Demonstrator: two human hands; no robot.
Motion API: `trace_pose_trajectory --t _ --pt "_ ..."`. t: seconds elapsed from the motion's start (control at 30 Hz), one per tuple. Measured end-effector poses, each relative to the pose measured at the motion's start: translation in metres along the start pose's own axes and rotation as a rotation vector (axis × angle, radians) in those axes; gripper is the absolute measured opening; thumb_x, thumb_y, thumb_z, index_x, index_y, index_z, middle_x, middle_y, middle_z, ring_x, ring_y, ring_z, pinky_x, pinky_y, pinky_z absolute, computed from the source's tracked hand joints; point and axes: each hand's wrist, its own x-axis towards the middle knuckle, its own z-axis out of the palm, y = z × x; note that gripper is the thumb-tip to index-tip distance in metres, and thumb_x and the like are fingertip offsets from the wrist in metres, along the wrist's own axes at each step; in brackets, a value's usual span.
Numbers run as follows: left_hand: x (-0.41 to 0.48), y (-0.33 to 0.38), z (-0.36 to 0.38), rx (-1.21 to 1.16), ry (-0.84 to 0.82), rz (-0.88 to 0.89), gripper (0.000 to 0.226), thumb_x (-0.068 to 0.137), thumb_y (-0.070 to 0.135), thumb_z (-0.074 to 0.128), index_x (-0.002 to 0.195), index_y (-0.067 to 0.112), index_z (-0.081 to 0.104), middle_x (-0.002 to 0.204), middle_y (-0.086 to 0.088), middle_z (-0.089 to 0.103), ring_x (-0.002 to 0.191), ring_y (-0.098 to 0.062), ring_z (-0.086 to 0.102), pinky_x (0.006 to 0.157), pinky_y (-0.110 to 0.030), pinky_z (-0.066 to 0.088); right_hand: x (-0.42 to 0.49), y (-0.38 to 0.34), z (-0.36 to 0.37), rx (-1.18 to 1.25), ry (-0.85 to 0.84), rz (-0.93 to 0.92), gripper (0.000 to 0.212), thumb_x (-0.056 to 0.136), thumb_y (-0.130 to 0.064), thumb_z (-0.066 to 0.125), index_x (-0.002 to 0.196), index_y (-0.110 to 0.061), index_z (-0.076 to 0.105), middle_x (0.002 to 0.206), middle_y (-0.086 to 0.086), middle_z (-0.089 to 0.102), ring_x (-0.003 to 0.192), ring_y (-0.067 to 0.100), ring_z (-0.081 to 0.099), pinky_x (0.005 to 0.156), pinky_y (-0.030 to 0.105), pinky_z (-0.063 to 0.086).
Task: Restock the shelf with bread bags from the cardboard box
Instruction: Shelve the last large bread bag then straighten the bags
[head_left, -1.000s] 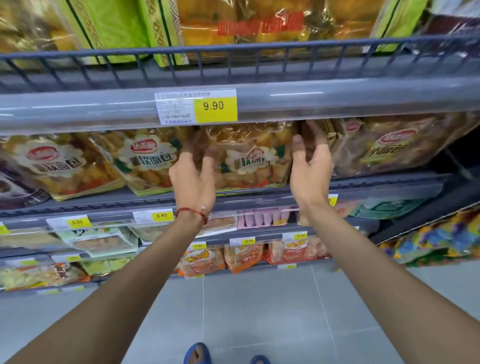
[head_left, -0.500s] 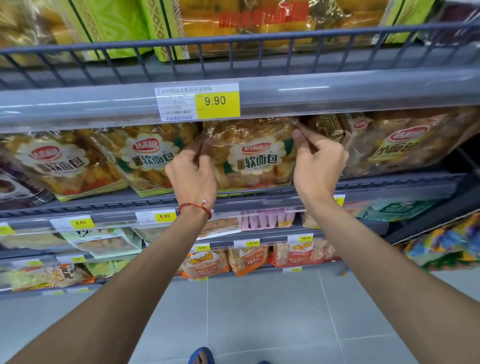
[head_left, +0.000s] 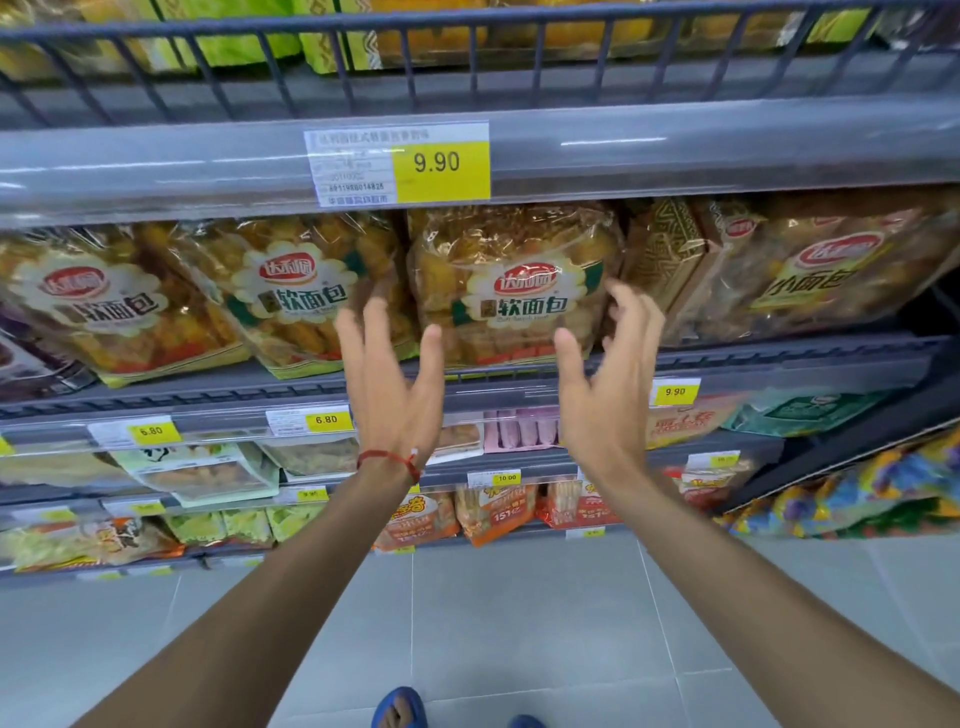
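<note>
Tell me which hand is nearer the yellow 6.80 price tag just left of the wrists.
Left. The left hand is just right of the 6.80 price tag, nearly beside it; the right hand is well off to its right, past the left hand.

Def a shop, grocery/supermkt aisle. Tiered grey shelves w/ wire rails, packed w/ bagged bread & snacks, yellow price tags on clear strips (9.90, 6.80 etc), barcode on one, grey tile floor.

Red wrist string, blue sandals
</note>
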Motion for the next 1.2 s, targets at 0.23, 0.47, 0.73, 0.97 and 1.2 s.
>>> trace_pose_trajectory --t 0.23,0.47,0.73,0.97,1.2 --pt "0.008 -0.01 0.017 -0.086 -0.136 0.069 0.065 0.097 0.032 0.057 0.153 0.04 0.023 0.123 0.016 0.047 0.117 -0.009 0.051 0.098 -0.044 0.051 0.004 0.0 0.032 -0.057 -0.08 -0.05 0.109 0.09 -0.03 0.078 0.164 -0.016 0.0 0.169 0.009 -0.003 0.158 0.024 0.011 0.126 0.042 0.021" --pt "0.012 -0.015 0.028 -0.073 -0.127 0.119 0.067 0.099 0.018 0.047 0.154 0.042 0.017 0.146 0.003 0.044 0.122 -0.02 0.052 0.097 -0.044 0.052 0.017 0.008 0.045 -0.247 -0.013 -0.03 0.115 0.086 -0.034 0.08 0.164 -0.018 -0.002 0.17 0.012 -0.005 0.153 0.031 0.016 0.112 0.041 0.034" --pt "0.006 -0.017 0.002 -0.044 -0.209 0.181 0.074 0.094 0.004 0.05 0.156 0.034 0.021 0.14 0.001 0.043 0.125 -0.006 0.046 0.101 -0.019 0.044 -0.01 -0.013 0.06 -0.287 0.054 0.104 0.105 0.091 -0.03 0.074 0.164 -0.019 0.0 0.17 0.015 -0.016 0.157 0.037 0.004 0.118 0.048 0.029" --pt "0.005 -0.042 -0.055 0.014 0.0 0.13 0.043 0.09 0.001 0.053 0.132 0.011 0.055 0.128 -0.006 0.051 0.119 -0.018 0.052 0.101 -0.037 0.045 -0.079 -0.06 0.099 -0.102 -0.012 0.178 0.07 0.093 -0.025 0.071 0.152 -0.011 0.036 0.16 0.009 0.027 0.146 0.03 0.025 0.102 0.019 0.021" --pt "0.062 -0.07 -0.123 0.074 0.277 -0.098 0.043 0.092 0.017 0.055 0.125 -0.009 0.047 0.134 -0.024 0.045 0.127 -0.037 0.042 0.106 -0.025 0.029 -0.055 -0.108 0.131 0.017 -0.128 0.006 0.041 0.103 -0.024 0.058 0.142 -0.015 0.05 0.135 0.002 0.051 0.131 0.02 0.044 0.105 0.025 0.033"
